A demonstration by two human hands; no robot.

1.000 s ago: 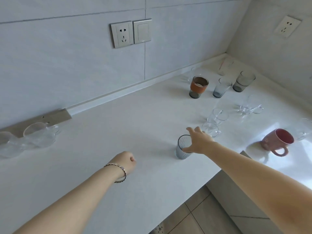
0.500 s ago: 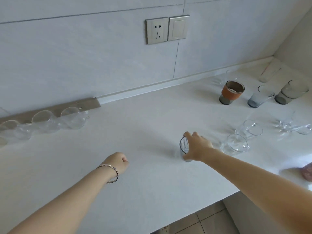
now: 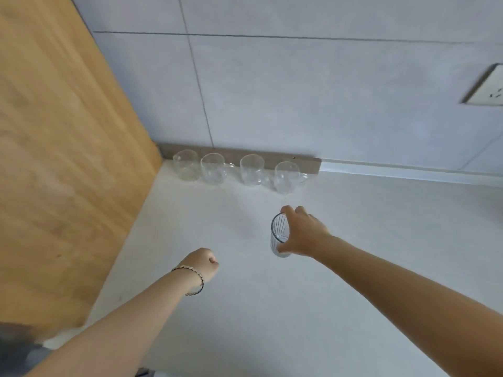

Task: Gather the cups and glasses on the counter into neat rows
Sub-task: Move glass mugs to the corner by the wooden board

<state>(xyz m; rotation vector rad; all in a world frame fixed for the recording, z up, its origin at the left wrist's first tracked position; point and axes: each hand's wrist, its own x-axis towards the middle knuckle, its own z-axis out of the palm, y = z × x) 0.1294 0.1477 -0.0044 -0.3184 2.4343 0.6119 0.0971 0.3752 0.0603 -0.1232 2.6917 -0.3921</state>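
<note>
Head view, A: right hand (image 3: 302, 232) fingers (image 3: 289, 211) pinched the glass (image 3: 278, 232) at its rim, over the desk (image 3: 272, 308), near the row of cups (image 3: 239, 170); left hand (image 3: 202, 263) was fisted, empty.
B: Risk noted: a loose rim pinch could let the glass slip and hit that row.

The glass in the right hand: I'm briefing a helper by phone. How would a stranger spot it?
Four clear glasses line the wall beside the wooden panel on the left. In front of them, the right hand grips a fifth glass by its side. Unlike those four, it is grey-tinted with fine vertical lines.
</note>
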